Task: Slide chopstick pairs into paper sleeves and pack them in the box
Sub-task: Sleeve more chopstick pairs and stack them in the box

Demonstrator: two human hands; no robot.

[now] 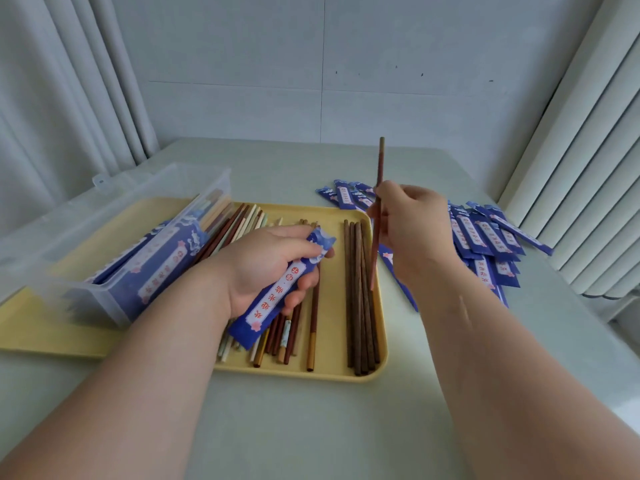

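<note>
My left hand (266, 268) grips a blue paper sleeve (277, 292) with a white label, held slanted above the yellow tray (346, 374). My right hand (412, 230) holds a reddish-brown chopstick (380, 164) nearly upright over the tray's right edge, its lower end pointing down beside the hand. Several loose chopsticks (360, 299) in brown, tan and pale colours lie lengthwise in the tray. A clear plastic box (104, 289) at the left holds filled blue sleeves and chopsticks. A heap of empty blue sleeves (485, 237) lies on the table behind my right hand.
The pale green table (294, 427) stretches toward me in front of the tray. The box rests on the tray's left part. White curtains (588, 168) hang at both sides, and a grey wall stands behind the table.
</note>
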